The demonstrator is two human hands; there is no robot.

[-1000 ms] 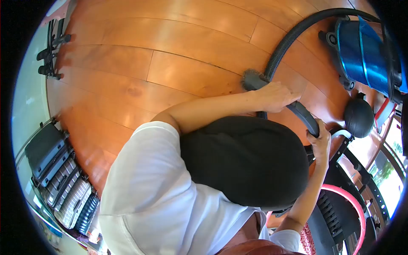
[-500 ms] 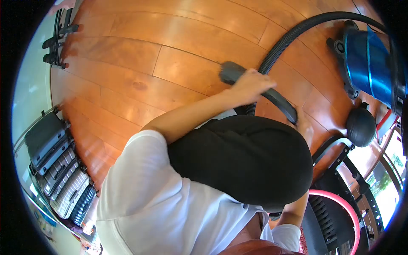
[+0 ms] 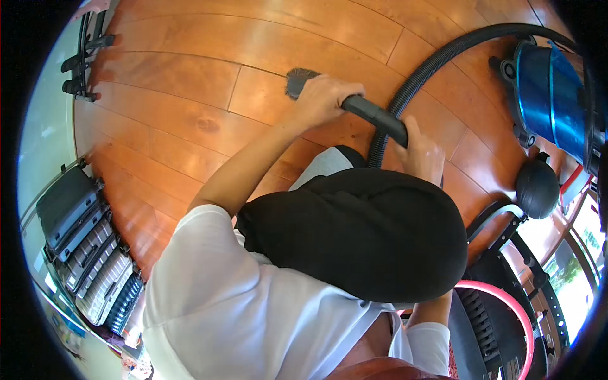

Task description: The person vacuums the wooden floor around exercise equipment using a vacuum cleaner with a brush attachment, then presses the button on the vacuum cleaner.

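A black vacuum handle (image 3: 375,116) slants over the wooden floor, ending at its left in a bristled brush head (image 3: 299,82). My left hand (image 3: 326,101) is wrapped around it just behind the brush. Around its rear end, my right hand (image 3: 421,152) is closed. The ribbed black hose (image 3: 419,75) passes below the handle and curves up and right towards the blue vacuum canister (image 3: 548,95). The bristles appear to be at floor level, though exact contact is unclear.
Black-clothed knee (image 3: 361,234) sits below the hands, near a grey item (image 3: 329,166). Several suitcases (image 3: 73,212) line the left wall. At right are a black ball (image 3: 537,189), black-framed equipment (image 3: 503,272) and a pink hoop (image 3: 524,316). A black rack (image 3: 82,63) stands upper left.
Both hands have moved left and slightly up with the handle and brush head, away from the canister. More of the grey item beside the knee now shows. The grips remain closed.
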